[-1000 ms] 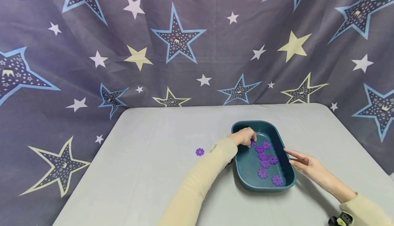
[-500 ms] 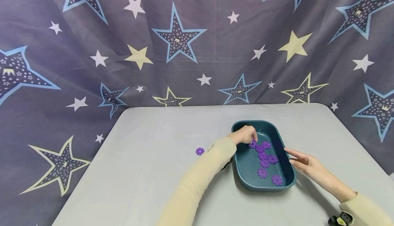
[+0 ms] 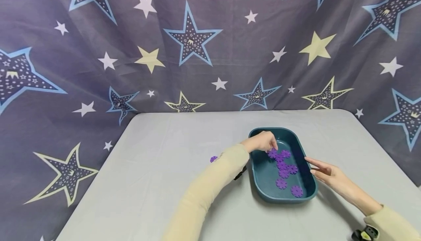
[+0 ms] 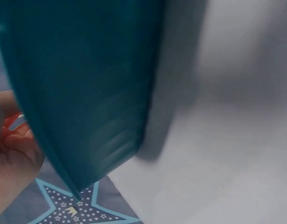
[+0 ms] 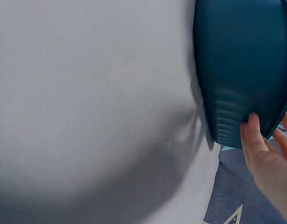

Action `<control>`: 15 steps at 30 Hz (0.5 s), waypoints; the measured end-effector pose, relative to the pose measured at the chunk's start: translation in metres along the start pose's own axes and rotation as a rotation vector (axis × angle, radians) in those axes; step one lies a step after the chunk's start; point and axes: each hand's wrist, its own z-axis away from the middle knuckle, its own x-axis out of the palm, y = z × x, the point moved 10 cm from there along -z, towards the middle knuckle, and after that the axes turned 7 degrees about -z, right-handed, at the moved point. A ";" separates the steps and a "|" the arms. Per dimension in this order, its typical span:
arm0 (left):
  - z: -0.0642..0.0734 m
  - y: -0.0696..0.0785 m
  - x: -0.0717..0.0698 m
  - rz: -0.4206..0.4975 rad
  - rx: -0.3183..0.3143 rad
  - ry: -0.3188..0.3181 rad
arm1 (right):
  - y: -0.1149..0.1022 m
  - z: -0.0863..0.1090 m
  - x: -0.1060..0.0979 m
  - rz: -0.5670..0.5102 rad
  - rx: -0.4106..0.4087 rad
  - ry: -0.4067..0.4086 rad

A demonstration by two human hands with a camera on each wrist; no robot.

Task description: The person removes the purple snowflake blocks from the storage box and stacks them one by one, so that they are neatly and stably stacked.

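Observation:
A dark teal plastic bin (image 3: 269,198) stands on the table with several purple notched discs, the interlocking toy kind, lying on its floor. My left hand (image 3: 263,141) reaches over the bin's left wall, fingers bent down to the edge of one purple disc (image 3: 272,153) at the far end of the cluster. In the left wrist view the bin wall hides its fingertips, so I cannot tell whether they pinch that disc. Along the right side, my right hand (image 3: 332,175) has its fingers extended against the bin; the right wrist view shows fingers (image 5: 256,140) touching the outer wall near the rim.
Left of the bin, another purple disc (image 3: 213,159) lies on the pale tabletop (image 3: 158,168), partly covered by the left sleeve (image 3: 210,179). Behind the table hangs a grey-purple cloth (image 3: 197,76) printed with stars.
The disc under my left hand, at first partly hidden by the fingers, now lies flat among the others. My left forearm has shifted a little, covering more of the loose disc. The right hand stays put.

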 end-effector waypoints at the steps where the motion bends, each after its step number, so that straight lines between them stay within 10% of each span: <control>1: 0.002 0.000 -0.001 0.019 0.004 0.001 | 0.000 0.000 0.000 0.002 0.005 0.000; 15: 0.029 -0.008 -0.032 0.370 0.039 0.062 | 0.001 0.000 0.001 0.005 -0.005 -0.002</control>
